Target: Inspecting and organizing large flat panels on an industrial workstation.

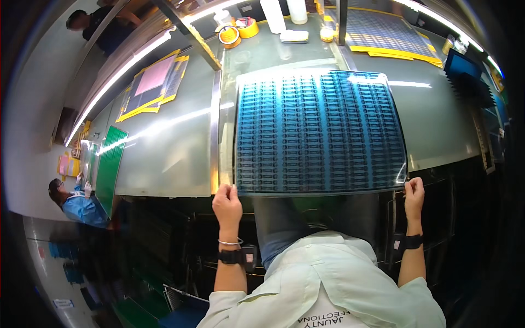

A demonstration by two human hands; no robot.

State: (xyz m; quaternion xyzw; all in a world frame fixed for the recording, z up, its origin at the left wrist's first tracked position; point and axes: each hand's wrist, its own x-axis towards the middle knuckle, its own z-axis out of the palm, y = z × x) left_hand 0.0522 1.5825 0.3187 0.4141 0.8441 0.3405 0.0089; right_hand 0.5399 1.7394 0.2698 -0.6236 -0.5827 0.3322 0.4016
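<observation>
A large blue glossy panel, covered in a dense grid of small dark repeated shapes, lies in front of me over the bench. Its near edge reaches to the bench front. At its near left corner, my left hand is closed, thumb and fingers pinching the edge. The near right corner is pinched in the same way by my right hand. Bright light reflects off the panel's far edge.
Rolls of yellow tape, white bottles and a small white box stand at the back. Yellow-edged sheets lie left and right. A co-worker in blue handles a green panel at far left.
</observation>
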